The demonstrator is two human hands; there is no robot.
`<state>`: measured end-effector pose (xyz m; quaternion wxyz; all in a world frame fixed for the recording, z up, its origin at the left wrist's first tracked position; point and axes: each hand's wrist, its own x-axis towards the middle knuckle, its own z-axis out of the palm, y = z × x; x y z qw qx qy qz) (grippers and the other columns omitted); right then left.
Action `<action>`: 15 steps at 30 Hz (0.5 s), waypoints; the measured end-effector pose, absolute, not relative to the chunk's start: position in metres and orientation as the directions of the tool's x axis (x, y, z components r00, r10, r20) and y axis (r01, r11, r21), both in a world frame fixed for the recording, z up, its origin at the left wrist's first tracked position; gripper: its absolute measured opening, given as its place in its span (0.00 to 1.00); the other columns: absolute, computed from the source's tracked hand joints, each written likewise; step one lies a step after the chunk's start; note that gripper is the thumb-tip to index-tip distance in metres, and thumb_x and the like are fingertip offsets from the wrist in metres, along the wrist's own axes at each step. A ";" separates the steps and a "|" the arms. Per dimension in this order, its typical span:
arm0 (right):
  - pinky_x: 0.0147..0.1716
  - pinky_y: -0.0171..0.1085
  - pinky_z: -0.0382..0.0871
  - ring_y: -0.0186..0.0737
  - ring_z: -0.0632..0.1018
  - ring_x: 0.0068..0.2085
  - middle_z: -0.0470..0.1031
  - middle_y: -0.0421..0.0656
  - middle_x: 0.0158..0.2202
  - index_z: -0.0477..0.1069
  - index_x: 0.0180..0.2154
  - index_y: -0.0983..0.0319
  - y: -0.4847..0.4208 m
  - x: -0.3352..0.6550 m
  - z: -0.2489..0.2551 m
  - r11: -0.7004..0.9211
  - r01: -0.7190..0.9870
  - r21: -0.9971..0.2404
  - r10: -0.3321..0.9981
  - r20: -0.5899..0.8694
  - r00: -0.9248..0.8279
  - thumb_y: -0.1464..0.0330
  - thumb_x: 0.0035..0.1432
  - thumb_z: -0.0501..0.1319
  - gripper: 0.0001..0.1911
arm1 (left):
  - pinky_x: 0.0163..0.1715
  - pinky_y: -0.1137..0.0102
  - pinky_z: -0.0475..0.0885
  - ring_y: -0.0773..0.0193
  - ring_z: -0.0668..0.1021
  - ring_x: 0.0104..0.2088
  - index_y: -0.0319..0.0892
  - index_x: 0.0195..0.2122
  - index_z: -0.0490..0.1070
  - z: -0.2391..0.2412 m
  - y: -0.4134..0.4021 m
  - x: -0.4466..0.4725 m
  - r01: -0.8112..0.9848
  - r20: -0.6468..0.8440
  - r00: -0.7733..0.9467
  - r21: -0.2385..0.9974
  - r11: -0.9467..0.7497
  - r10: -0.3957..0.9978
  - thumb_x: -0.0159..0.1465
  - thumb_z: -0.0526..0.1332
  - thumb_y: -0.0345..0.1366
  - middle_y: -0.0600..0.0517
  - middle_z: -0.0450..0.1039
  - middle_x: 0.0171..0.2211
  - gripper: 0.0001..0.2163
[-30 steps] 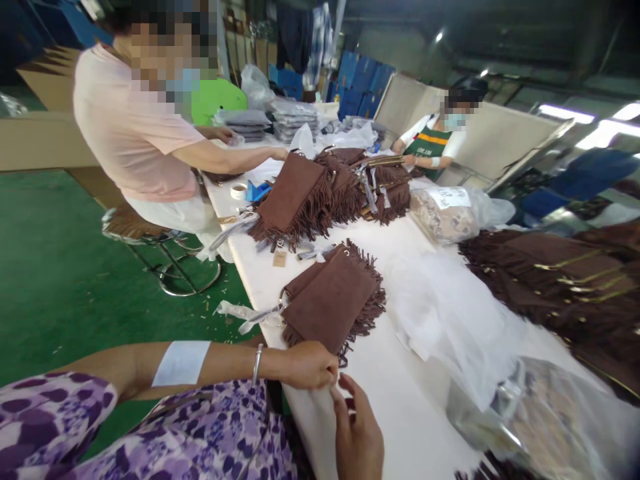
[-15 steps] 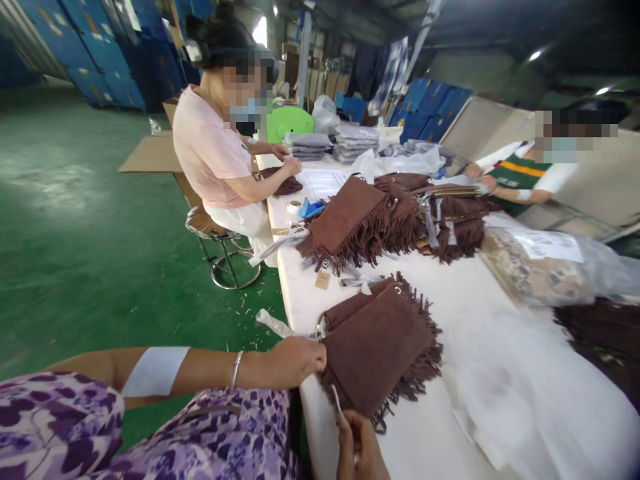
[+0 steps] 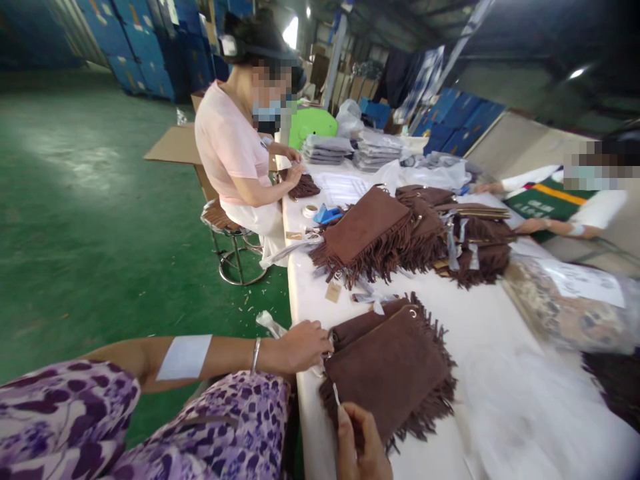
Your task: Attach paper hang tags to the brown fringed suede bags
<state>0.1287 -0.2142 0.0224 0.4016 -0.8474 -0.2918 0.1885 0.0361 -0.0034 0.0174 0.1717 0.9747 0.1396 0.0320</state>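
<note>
A brown fringed bag (image 3: 385,373) lies on the white table in front of me, its fringe spreading to the right and toward me. My left hand (image 3: 306,347) is at the bag's left corner, fingers curled and pinching its edge beside a small metal ring (image 3: 331,338). Below it, my right hand (image 3: 361,437) pinches a thin, whitish, slender thing (image 3: 336,395) between thumb and fingers. The tip of that piece reaches the bag's lower left edge; I cannot make out its kind. A clear plastic wrap (image 3: 270,323) sticks out behind my left hand.
More brown fringed bags (image 3: 367,223) are piled farther up the table, near a tan tag (image 3: 333,291) and a blue tape dispenser (image 3: 327,214). White plastic sheeting (image 3: 540,413) lies at right, below a wrapped patterned bundle (image 3: 565,300). Two co-workers (image 3: 235,143) are across and at left.
The view has shifted, so the scene sits farther right. My left hand's fingers have moved up toward the metal ring from lower on the bag's edge. My right hand keeps its pinch.
</note>
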 end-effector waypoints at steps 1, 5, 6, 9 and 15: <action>0.33 0.32 0.65 0.35 0.75 0.30 0.77 0.36 0.31 0.74 0.37 0.54 -0.213 0.131 0.023 -0.534 0.332 -0.778 0.633 -0.107 0.767 0.42 0.55 0.53 0.26 | 0.44 0.65 0.68 0.55 0.74 0.43 0.47 0.45 0.73 0.018 0.002 0.038 0.231 -0.006 0.969 0.369 -0.900 0.246 0.62 0.63 0.37 0.50 0.75 0.39 0.10; 0.32 0.33 0.64 0.38 0.76 0.32 0.77 0.36 0.33 0.74 0.37 0.53 -0.210 0.144 0.018 -0.577 0.330 -0.747 0.599 -0.112 0.793 0.41 0.54 0.52 0.26 | 0.39 0.69 0.69 0.58 0.77 0.40 0.50 0.46 0.73 0.023 0.015 0.038 0.144 -0.035 0.989 0.480 -0.866 0.146 0.63 0.62 0.36 0.52 0.78 0.37 0.11; 0.33 0.34 0.64 0.39 0.76 0.33 0.78 0.37 0.33 0.74 0.36 0.53 -0.209 0.146 0.015 -0.579 0.337 -0.743 0.600 -0.108 0.793 0.41 0.54 0.52 0.26 | 0.39 0.70 0.70 0.58 0.78 0.40 0.49 0.46 0.74 0.024 0.016 0.037 0.144 -0.042 0.989 0.502 -0.853 0.142 0.62 0.63 0.35 0.52 0.78 0.38 0.11; 0.32 0.36 0.64 0.41 0.76 0.33 0.78 0.38 0.33 0.74 0.36 0.52 -0.207 0.151 0.005 -0.647 0.310 -0.697 0.569 -0.170 0.805 0.41 0.54 0.51 0.26 | 0.41 0.71 0.70 0.58 0.78 0.43 0.46 0.44 0.74 0.022 0.013 0.034 0.187 -0.083 0.982 0.555 -0.810 0.170 0.60 0.63 0.31 0.51 0.77 0.40 0.11; 0.27 0.35 0.65 0.39 0.75 0.26 0.76 0.37 0.25 0.73 0.35 0.55 -0.208 0.153 -0.010 -0.585 0.160 -0.795 0.531 -0.227 0.816 0.42 0.50 0.57 0.25 | 0.39 0.71 0.71 0.57 0.78 0.41 0.46 0.48 0.71 0.016 -0.002 0.027 0.277 -0.145 0.960 0.634 -0.723 0.240 0.61 0.60 0.31 0.50 0.77 0.40 0.14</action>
